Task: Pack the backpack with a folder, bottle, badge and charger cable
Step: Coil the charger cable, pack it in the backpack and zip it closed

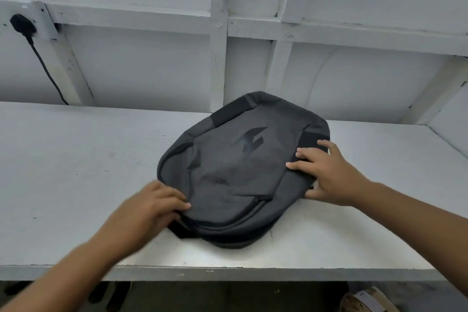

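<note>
From the head camera, the grey backpack [235, 172] lies flat on the white table [76, 159], zips shut, none of the other items in sight. It looks soft, floppy and light, best gripped at its rim or zip pull. The left hand [149, 208] presses its near edge, blurred. The right hand [329, 175] rests spread, fingers wide, on its right side.

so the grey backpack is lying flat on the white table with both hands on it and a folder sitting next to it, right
Not quite. The head view shows no folder beside the backpack; the table around it is bare. The rest holds: it lies flat, with the left hand at its near edge and the right hand on its right side.
</note>
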